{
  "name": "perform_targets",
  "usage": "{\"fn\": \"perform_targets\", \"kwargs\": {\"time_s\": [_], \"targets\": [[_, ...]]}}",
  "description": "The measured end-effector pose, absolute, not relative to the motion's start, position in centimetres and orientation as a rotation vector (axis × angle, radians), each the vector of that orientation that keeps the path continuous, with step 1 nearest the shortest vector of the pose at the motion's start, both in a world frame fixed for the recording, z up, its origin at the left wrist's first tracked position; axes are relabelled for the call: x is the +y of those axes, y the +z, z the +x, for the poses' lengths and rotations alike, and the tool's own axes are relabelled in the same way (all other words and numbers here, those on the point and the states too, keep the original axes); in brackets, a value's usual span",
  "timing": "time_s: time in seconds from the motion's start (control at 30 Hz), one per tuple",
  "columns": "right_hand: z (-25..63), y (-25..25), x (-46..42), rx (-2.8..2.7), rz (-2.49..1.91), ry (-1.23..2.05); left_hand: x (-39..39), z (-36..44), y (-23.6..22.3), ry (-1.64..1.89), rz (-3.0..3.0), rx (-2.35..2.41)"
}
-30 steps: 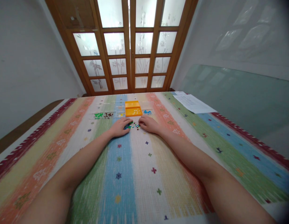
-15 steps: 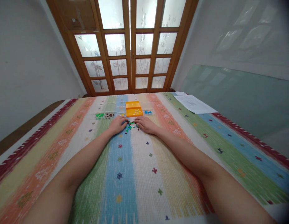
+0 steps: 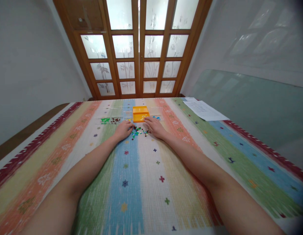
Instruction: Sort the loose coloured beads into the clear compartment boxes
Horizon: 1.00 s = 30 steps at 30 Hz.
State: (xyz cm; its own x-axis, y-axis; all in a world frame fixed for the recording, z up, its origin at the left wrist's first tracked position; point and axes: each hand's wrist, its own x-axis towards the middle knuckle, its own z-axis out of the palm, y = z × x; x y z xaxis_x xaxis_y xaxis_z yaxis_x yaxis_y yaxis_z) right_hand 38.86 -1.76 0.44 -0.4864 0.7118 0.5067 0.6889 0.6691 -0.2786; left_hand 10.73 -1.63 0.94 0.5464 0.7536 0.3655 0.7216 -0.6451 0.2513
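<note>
On the cloth, a loose heap of small coloured pieces [image 3: 137,132] in green, blue, dark red and white lies between my hands. My left hand [image 3: 124,129] rests at the heap's left edge, its fingers curled together; whatever they hold is too small to see. Just behind the heap stands an orange box [image 3: 141,110], with white pieces in its front part. My right hand [image 3: 155,127] is at that box's front right corner, fingertips bent and close together. Any piece between them cannot be made out. Blue pieces [image 3: 156,117] show partly behind this hand.
Left of the orange box, clear trays hold green pieces [image 3: 105,121] and dark red pieces [image 3: 115,120]; some yellow ones sit near my left fingers. Paper sheets [image 3: 205,110] lie at the far right of the striped tablecloth [image 3: 151,195]. Wood-framed glass doors [image 3: 139,78] stand beyond.
My right hand has moved away from the heap, back and slightly right, to the orange box's corner. My left hand stays beside the heap. The view has shifted slightly.
</note>
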Motion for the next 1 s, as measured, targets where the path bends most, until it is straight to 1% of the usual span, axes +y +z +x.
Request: {"fn": "perform_targets", "kwargs": {"time_s": [0.4,0.63,1.0], "targets": [[40.0,-1.1,0.1,-2.241,-1.154,0.073,-2.1,10.9,1.2,0.704,2.666,1.424],[39.6,-0.8,-0.7,-2.224,-1.108,0.067,-2.5,11.5,1.7,0.671,2.762,1.197],[38.9,-0.2,-1.9,-2.263,-1.063,0.077,-2.2,11.0,1.4,0.695,2.694,1.579]]}}
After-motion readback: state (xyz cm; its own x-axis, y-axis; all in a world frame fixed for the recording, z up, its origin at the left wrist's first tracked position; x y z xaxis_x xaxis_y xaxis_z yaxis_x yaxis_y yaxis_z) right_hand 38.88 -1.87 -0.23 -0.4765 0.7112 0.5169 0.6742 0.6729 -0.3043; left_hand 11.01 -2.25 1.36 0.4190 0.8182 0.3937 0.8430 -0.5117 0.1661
